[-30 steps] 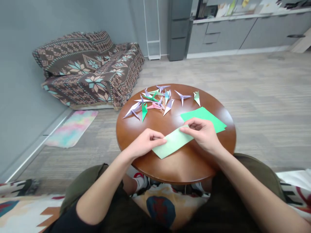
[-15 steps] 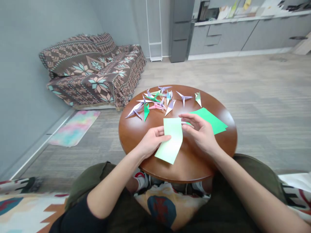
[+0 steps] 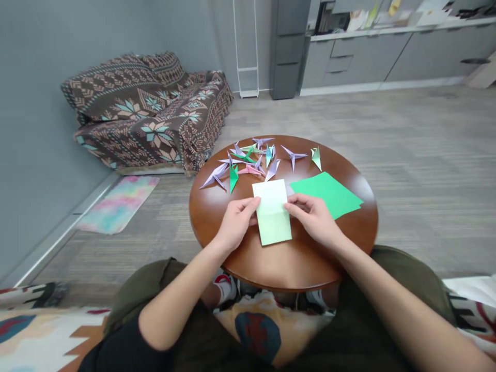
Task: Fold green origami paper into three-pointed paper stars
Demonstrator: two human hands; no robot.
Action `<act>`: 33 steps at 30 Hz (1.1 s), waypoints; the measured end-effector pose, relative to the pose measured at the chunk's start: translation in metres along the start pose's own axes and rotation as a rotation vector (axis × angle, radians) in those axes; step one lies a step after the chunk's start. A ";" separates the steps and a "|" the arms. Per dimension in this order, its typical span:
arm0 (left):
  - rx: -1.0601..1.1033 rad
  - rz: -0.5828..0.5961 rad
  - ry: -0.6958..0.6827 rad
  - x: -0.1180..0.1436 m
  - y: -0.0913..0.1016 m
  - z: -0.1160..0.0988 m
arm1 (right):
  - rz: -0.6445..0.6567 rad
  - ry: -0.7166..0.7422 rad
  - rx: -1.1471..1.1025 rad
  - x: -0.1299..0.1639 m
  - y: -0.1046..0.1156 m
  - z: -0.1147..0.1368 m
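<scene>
A pale green sheet of paper (image 3: 274,225), an upright rectangle with a crease across its middle, is held above the round brown table. My left hand (image 3: 237,221) pinches its left edge, thumb on top and fingers partly hidden behind. At the right edge, my right hand (image 3: 313,214) grips the same sheet between thumb and fingers. Beside the right hand, flat on the table, lie bright green sheets (image 3: 327,194). Folded paper cranes in purple, green and pink are grouped beyond the sheet, among them a pink crane (image 3: 250,170) and a dark green one (image 3: 233,178).
The round table (image 3: 211,222) stands in front of my knees. A purple crane (image 3: 293,156) and a light green crane (image 3: 316,157) sit toward its far right. Past the table are a covered sofa (image 3: 155,116), a colourful mat (image 3: 118,204) and grey kitchen cabinets (image 3: 356,59).
The pale green sheet has turned more upright and moved slightly away from me. My right hand has come down and closed on its right edge; the left has shifted slightly up and left.
</scene>
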State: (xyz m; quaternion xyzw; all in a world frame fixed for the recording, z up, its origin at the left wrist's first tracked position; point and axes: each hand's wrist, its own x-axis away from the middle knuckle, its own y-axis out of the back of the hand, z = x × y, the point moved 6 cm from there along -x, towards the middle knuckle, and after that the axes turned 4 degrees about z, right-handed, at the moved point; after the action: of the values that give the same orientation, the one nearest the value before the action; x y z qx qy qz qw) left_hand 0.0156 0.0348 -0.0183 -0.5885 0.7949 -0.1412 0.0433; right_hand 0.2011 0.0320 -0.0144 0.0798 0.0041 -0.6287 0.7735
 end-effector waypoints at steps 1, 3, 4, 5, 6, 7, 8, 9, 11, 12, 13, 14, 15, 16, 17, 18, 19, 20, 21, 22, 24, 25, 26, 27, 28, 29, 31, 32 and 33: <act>0.001 -0.005 -0.008 -0.001 0.001 0.000 | 0.043 -0.012 0.018 0.000 -0.003 0.000; -0.028 -0.060 -0.045 -0.002 0.005 -0.002 | 0.082 -0.029 0.069 0.000 -0.005 -0.001; -0.063 -0.113 -0.084 -0.001 0.009 -0.005 | 0.069 -0.035 0.092 0.000 -0.004 -0.002; -0.110 -0.174 -0.132 0.000 0.012 -0.009 | 0.038 -0.040 0.108 0.000 -0.001 -0.003; -0.161 -0.227 -0.179 0.002 0.015 -0.013 | -0.001 -0.046 0.120 0.000 0.002 -0.003; -0.209 -0.256 -0.215 0.004 0.015 -0.017 | -0.036 -0.051 0.130 0.000 0.004 -0.004; -0.245 -0.251 -0.233 0.006 0.013 -0.018 | -0.063 -0.052 0.136 0.000 0.006 -0.004; -0.266 -0.218 -0.233 0.007 0.009 -0.019 | -0.082 -0.048 0.139 0.001 0.007 -0.004; -0.259 -0.101 -0.202 0.010 -0.002 -0.016 | -0.092 -0.037 0.132 0.002 0.006 -0.003; -0.248 -0.040 -0.177 0.011 -0.008 -0.014 | -0.085 -0.036 0.124 0.003 0.004 -0.002; -0.227 0.016 -0.151 0.012 -0.013 -0.012 | -0.074 -0.036 0.113 0.004 0.001 -0.001; -0.202 0.075 -0.129 0.013 -0.019 -0.010 | -0.061 -0.036 0.099 0.005 -0.002 -0.001; -0.172 0.135 -0.114 0.014 -0.024 -0.009 | -0.046 -0.036 0.084 0.005 -0.006 0.000; -0.137 0.196 -0.101 0.015 -0.028 -0.009 | -0.030 -0.035 0.066 0.006 -0.009 0.001; -0.102 0.253 -0.083 0.017 -0.032 -0.008 | -0.010 -0.033 0.043 0.007 -0.013 0.001; -0.065 0.299 -0.061 0.018 -0.035 -0.008 | 0.014 -0.033 0.015 0.007 -0.016 0.002; -0.029 0.330 -0.036 0.020 -0.037 -0.007 | 0.040 -0.038 -0.014 0.008 -0.020 0.003; 0.002 0.346 -0.010 0.021 -0.038 -0.007 | 0.068 -0.047 -0.041 0.008 -0.024 0.003; 0.029 0.351 0.016 0.023 -0.038 -0.006 | 0.099 -0.055 -0.066 0.008 -0.027 0.004; 0.053 0.351 0.039 0.024 -0.038 -0.006 | 0.127 -0.060 -0.087 0.009 -0.030 0.005; 0.076 0.342 0.072 0.027 -0.037 -0.008 | 0.168 -0.072 -0.111 0.009 -0.034 0.007; 0.074 0.340 0.093 0.027 -0.037 -0.009 | 0.180 -0.079 -0.116 0.009 -0.035 0.007; 0.068 0.339 0.116 0.028 -0.036 -0.009 | 0.187 -0.090 -0.119 0.009 -0.036 0.008; 0.063 0.338 0.138 0.027 -0.035 -0.009 | 0.190 -0.100 -0.123 0.009 -0.035 0.008; 0.062 0.338 0.159 0.027 -0.034 -0.009 | 0.188 -0.109 -0.128 0.009 -0.034 0.008; 0.065 0.332 0.175 0.026 -0.032 -0.009 | 0.182 -0.114 -0.132 0.009 -0.031 0.008; 0.047 0.286 0.188 0.022 -0.025 -0.007 | 0.151 -0.106 -0.140 0.008 -0.024 0.009; 0.010 0.246 0.190 0.019 -0.019 -0.005 | 0.131 -0.095 -0.140 0.007 -0.019 0.010; -0.047 0.198 0.193 0.017 -0.013 -0.003 | 0.112 -0.085 -0.137 0.007 -0.013 0.011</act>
State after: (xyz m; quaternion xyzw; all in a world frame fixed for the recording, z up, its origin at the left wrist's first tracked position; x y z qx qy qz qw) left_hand 0.0214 0.0161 -0.0104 -0.4915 0.8527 -0.1736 -0.0333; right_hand 0.1884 0.0211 -0.0054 0.0001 0.0100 -0.5857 0.8105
